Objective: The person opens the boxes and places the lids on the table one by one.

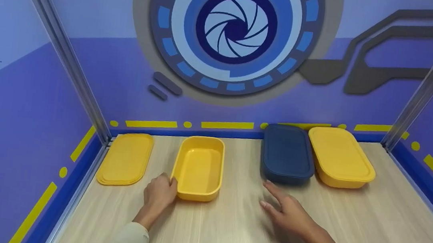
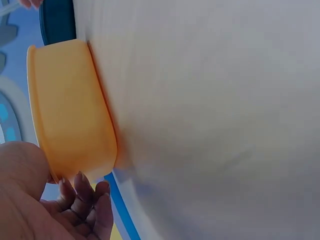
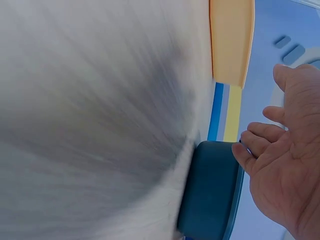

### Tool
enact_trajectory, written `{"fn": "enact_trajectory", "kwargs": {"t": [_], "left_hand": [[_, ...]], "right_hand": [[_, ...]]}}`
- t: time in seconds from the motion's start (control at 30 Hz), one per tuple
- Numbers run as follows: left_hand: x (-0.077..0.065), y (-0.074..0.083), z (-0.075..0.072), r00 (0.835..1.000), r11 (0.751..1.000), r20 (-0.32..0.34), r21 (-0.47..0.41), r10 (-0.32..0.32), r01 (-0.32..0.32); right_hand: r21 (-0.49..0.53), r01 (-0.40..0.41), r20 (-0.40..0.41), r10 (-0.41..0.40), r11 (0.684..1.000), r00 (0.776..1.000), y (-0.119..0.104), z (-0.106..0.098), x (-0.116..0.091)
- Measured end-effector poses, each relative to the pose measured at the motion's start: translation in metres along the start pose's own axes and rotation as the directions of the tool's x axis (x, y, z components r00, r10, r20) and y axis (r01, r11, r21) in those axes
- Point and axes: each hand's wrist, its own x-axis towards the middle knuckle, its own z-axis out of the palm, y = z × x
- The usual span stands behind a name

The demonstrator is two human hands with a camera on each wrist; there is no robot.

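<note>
A yellow food container (image 1: pixel 198 171) without a lid stands in the middle of the table, its inside bare. My left hand (image 1: pixel 160 193) pinches its near left rim, thumb over the edge and fingers along the outer wall. In the left wrist view the fingers of that hand (image 2: pixel 82 205) curl beside the container (image 2: pixel 72 107). A loose yellow lid (image 1: pixel 126 159) lies flat to the left. My right hand (image 1: pixel 291 213) hovers in front of a lidded dark blue container (image 1: pixel 287 153), fingers extended and holding nothing. The right wrist view shows that hand (image 3: pixel 285 155) beside the blue container (image 3: pixel 212 190).
A lidded yellow container (image 1: pixel 341 157) stands right of the blue one, close against it. Behind them rises a patterned wall (image 1: pixel 225 112). Metal posts (image 1: pixel 62 53) mark the back corners, and side panels (image 1: pixel 9 144) bound the wooden table (image 1: pixel 225 231).
</note>
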Motion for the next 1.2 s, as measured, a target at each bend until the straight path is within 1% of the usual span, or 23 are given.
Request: {"fn": "enact_trajectory", "kwargs": {"t": [0.17,0.23,0.33,0.43,0.5,0.6,0.7,0.77,0.83,0.87,0.93,0.97,1.07,1.13,1.2], "left_hand": [[0.015,-0.027,-0.018,0.999,0.999,-0.039,0.023,-0.029,0.030],[0.021,-0.038,-0.025,0.997,0.998,-0.044,0.009,-0.063,0.063],[0.028,-0.053,-0.034,0.992,0.993,-0.057,-0.036,-0.114,0.112],[0.031,-0.065,-0.040,0.985,0.987,-0.085,-0.070,-0.149,0.144],[0.033,-0.070,-0.042,0.981,0.985,-0.106,-0.082,-0.160,0.152],[0.035,-0.076,-0.042,0.979,0.981,-0.102,-0.103,-0.176,0.166],[0.035,-0.082,-0.042,0.976,0.974,-0.081,-0.115,-0.204,0.194],[0.035,-0.086,-0.043,0.971,0.968,-0.066,-0.120,-0.228,0.219],[0.033,-0.087,-0.044,0.967,0.964,-0.070,-0.127,-0.245,0.235],[0.031,-0.088,-0.045,0.966,0.963,-0.077,-0.126,-0.248,0.238],[0.029,-0.087,-0.046,0.964,0.965,-0.101,-0.124,-0.245,0.233],[0.027,-0.086,-0.047,0.965,0.967,-0.113,-0.123,-0.237,0.223],[0.023,-0.080,-0.050,0.965,0.972,-0.151,-0.129,-0.213,0.194],[0.019,-0.073,-0.051,0.967,0.976,-0.171,-0.146,-0.186,0.162],[0.015,-0.066,-0.051,0.969,0.979,-0.198,-0.170,-0.150,0.117]], "right_hand": [[0.028,-0.016,-0.007,0.016,0.999,1.000,0.003,0.000,0.003],[0.052,-0.033,-0.011,0.034,0.998,0.999,0.006,0.001,0.005],[0.070,-0.048,-0.030,0.051,0.996,0.998,0.009,0.002,0.007],[0.068,-0.052,-0.067,0.057,0.996,0.996,0.011,0.003,0.007],[0.066,-0.054,-0.101,0.061,0.996,0.993,0.012,0.003,0.006],[0.064,-0.048,-0.164,0.058,0.997,0.985,0.014,0.002,0.006],[0.030,-0.010,-0.237,0.016,1.000,0.971,0.016,0.000,0.008],[-0.004,0.032,-0.292,-0.032,0.999,0.956,0.017,-0.001,0.011],[-0.049,0.062,-0.335,-0.075,0.997,0.939,0.020,-0.005,0.014],[-0.066,0.066,-0.347,-0.085,0.996,0.934,0.022,-0.008,0.016],[-0.081,0.041,-0.336,-0.066,0.996,0.939,0.026,-0.016,0.021],[-0.085,0.015,-0.315,-0.041,0.996,0.948,0.029,-0.021,0.024],[-0.096,-0.088,-0.216,0.065,0.991,0.974,0.040,-0.038,0.034],[-0.111,-0.147,-0.156,0.129,0.983,0.979,0.048,-0.048,0.040],[-0.125,-0.180,-0.117,0.165,0.976,0.979,0.056,-0.056,0.045]]}}
